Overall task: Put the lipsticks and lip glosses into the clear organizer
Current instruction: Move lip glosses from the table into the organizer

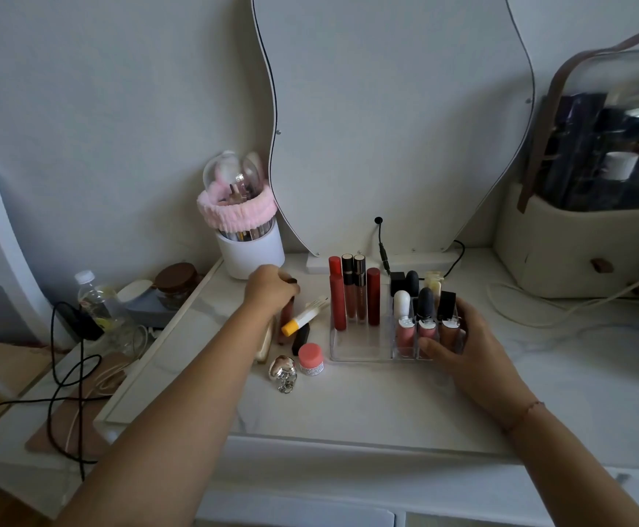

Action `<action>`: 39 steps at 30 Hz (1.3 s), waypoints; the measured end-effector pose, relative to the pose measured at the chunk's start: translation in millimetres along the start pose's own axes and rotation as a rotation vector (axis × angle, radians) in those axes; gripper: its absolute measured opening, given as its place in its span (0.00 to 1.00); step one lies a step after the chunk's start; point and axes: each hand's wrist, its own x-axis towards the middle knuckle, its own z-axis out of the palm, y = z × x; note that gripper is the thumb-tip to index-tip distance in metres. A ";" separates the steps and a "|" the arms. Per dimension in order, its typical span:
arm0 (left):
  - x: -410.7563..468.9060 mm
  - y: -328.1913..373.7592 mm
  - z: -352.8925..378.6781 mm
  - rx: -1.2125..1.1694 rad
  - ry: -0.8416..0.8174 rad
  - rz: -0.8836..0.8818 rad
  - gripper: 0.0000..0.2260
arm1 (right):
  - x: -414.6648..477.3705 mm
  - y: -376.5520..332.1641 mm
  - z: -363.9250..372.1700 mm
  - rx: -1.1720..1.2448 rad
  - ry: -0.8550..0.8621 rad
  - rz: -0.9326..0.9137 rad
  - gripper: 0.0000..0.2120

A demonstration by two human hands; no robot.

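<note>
The clear organizer stands on the white vanity top and holds several upright lipsticks and lip glosses: tall red and brown tubes at the back left, shorter pink glosses at the front right. My right hand grips the organizer's right front corner. My left hand is closed around the dark cap of a brownish lip gloss standing left of the organizer. Beside it lie a white tube with a yellow cap and a black lipstick.
A pink-lidded jar and a silver heart keychain lie in front of the loose items. A white brush holder with a pink headband stands behind, beside a wavy mirror. Cables, a bottle and a jar sit to the left, a bag to the right.
</note>
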 end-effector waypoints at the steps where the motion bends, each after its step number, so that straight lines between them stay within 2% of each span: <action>1: 0.2 1.2 -5.4 -0.074 0.045 0.011 0.09 | 0.2 0.5 0.1 0.000 -0.001 0.002 0.36; 7: -12.5 30.1 -47.8 -0.541 0.283 0.137 0.10 | 1.7 1.2 0.7 -0.012 0.006 0.001 0.36; 9: -24.9 49.7 -59.2 -0.667 0.287 0.234 0.09 | 1.1 1.0 0.5 -0.022 0.006 0.000 0.36; 12: -45.5 82.0 -66.3 -0.780 0.184 0.393 0.07 | 0.2 0.0 0.1 -0.018 0.004 0.009 0.36; 15: -62.4 108.6 -59.2 -0.697 0.055 0.511 0.07 | -0.2 -2.1 -0.4 -0.007 -0.004 0.017 0.36; 20: -68.6 124.3 -36.1 -0.506 -0.046 0.547 0.07 | -1.9 -4.7 -0.6 -0.004 -0.006 0.013 0.35; 39: -55.1 101.5 0.4 -0.147 -0.155 0.542 0.07 | -1.6 -4.6 -0.7 -0.019 -0.012 0.022 0.36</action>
